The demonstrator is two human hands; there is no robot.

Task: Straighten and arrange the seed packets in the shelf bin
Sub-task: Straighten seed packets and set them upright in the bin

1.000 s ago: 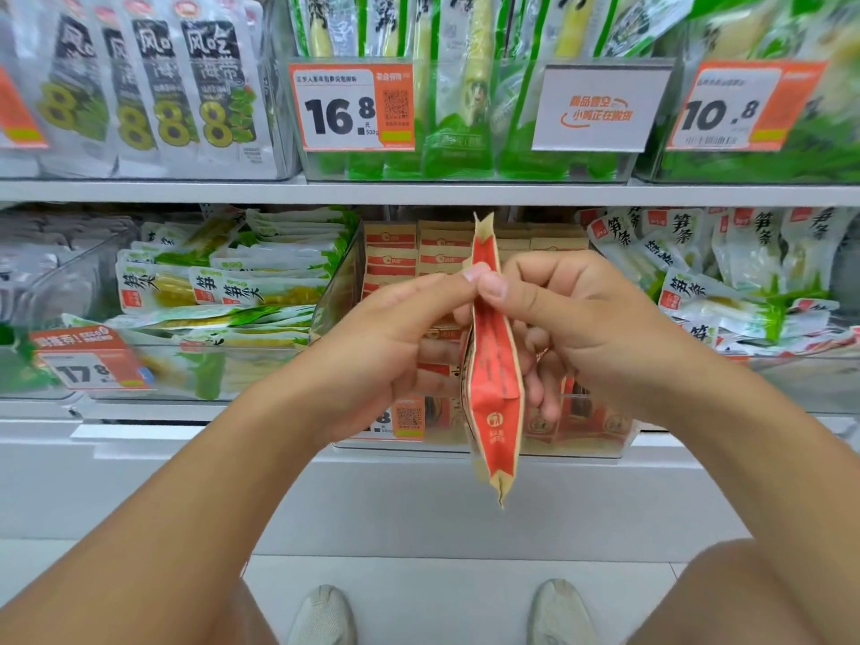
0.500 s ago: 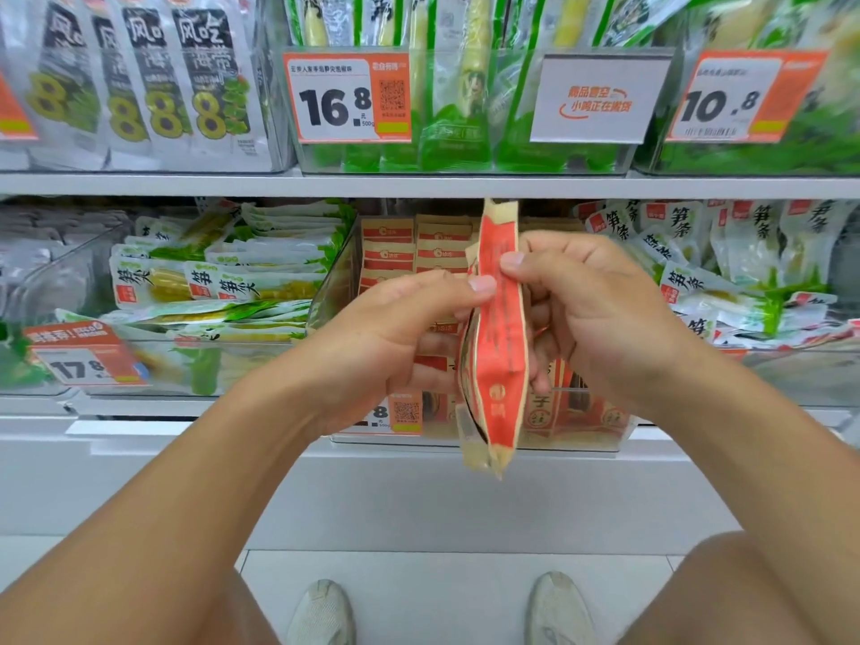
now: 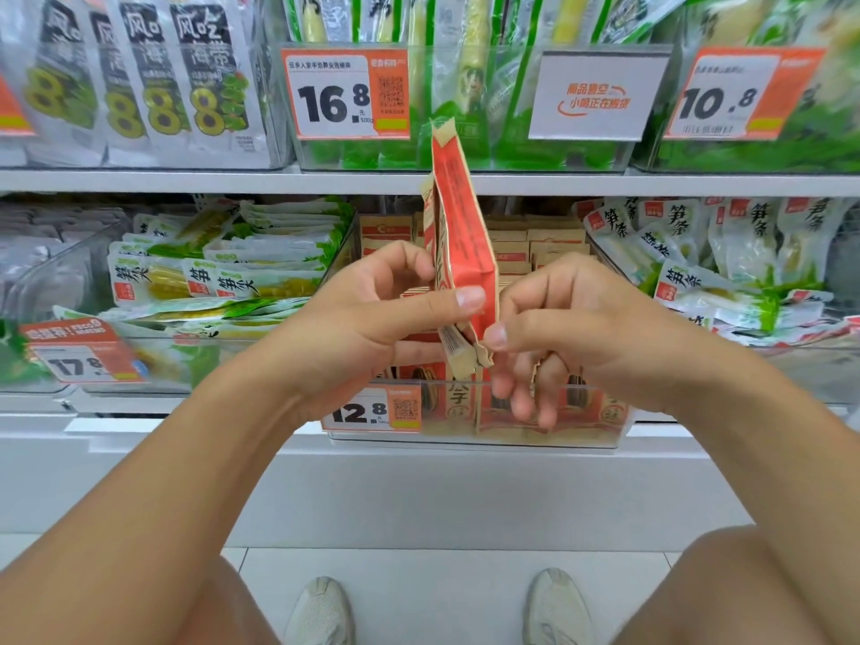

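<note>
Now seed packet upright btwn left hand & right hand.

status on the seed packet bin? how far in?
Done: packets at the back of the clear bin already stand in neat rows. In hand: one red seed packet is held upright, edge-on, above the bin, left hand gripping its side, right hand pinching its bottom corner. Left: set it into the bin; front-row packets are partly hidden, so I can't judge them.
</note>
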